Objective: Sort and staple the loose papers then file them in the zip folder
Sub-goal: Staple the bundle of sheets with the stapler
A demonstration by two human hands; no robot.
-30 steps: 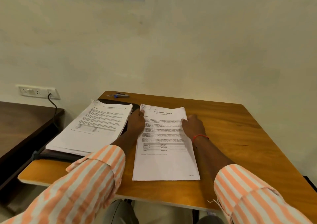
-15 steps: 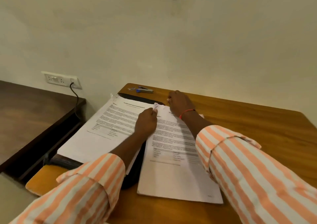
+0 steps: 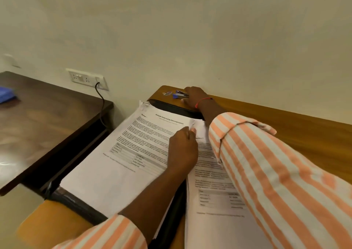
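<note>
Two hands shared the job: left hand [image 3: 182,149] pinched the top corner of the set [image 3: 215,197], probably to keep its sheets squared for stapling. Right hand [image 3: 195,97] lay over the stapler [image 3: 180,94] at the far corner of the table [image 3: 285,126], grip unclear. More papers [image 3: 114,163] rested on the folder [image 3: 171,107].

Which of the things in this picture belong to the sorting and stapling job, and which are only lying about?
Job: stapler, stack of papers, black zip folder, second paper set pinched by the left hand, right hand at the stapler.
Lying about: wall socket, cable, dark side table, blue object.
</note>
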